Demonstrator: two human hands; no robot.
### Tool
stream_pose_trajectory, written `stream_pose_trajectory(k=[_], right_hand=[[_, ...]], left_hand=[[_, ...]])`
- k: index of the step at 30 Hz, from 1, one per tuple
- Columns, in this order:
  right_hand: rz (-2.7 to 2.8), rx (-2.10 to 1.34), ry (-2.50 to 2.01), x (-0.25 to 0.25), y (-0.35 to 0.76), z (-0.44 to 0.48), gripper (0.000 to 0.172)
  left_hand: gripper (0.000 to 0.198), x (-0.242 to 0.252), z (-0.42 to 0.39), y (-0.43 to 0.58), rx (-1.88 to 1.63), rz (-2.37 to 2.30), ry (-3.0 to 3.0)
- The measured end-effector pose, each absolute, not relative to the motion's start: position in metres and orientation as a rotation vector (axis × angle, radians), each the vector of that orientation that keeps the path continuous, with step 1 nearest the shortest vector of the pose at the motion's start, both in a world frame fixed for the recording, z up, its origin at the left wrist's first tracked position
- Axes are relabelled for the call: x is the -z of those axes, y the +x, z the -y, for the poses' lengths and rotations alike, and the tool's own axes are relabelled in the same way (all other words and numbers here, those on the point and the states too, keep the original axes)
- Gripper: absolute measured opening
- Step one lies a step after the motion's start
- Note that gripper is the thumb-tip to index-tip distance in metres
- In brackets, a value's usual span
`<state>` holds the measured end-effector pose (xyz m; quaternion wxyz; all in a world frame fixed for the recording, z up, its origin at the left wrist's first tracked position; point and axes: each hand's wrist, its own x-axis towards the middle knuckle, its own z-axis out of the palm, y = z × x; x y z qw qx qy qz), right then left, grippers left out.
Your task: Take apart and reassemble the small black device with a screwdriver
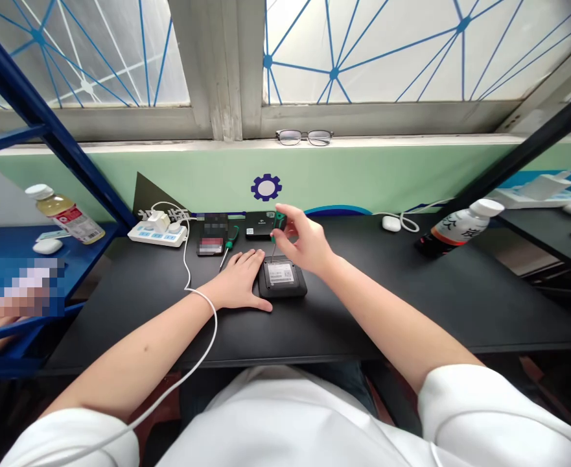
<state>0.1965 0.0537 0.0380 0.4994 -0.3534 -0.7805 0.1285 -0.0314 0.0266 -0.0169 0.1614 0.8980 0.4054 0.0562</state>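
Note:
A small black box (282,281) with a white label lies on the black table (411,305) in front of me. My left hand (239,280) rests flat against its left side, fingers stretched out, steadying it. My right hand (304,241) pinches a green-handled screwdriver (277,228) held upright, its tip down at the box's far edge. A second green screwdriver (227,250) lies on the table just beyond my left hand. Another black device (260,226) sits behind the box.
A white power strip (157,232) with a cable running toward me lies at the back left. Drink bottles lie at the left (66,214) and right (457,232). Glasses (304,137) rest on the window sill. A blue shelf frame (46,123) stands left.

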Motion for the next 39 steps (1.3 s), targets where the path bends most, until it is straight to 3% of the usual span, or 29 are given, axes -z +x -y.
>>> stream_pose_trajectory(k=[18,34,39], right_hand=[[1.979,-0.247,-0.857,-0.014,0.172,-0.07,0.051],[1.791,-0.49,-0.541,-0.028,0.164,-0.064,0.014],[1.676,-0.758,-0.55,-0.024,0.166,-0.065,0.025]], left_hand=[[0.116,0.009,-0.026,-0.029,-0.297,-1.124,2.524],[0.123,0.009,-0.029,-0.028,-0.241,-1.108,2.539],[0.128,0.014,-0.029,-0.03,-0.182,-1.123,2.569]])
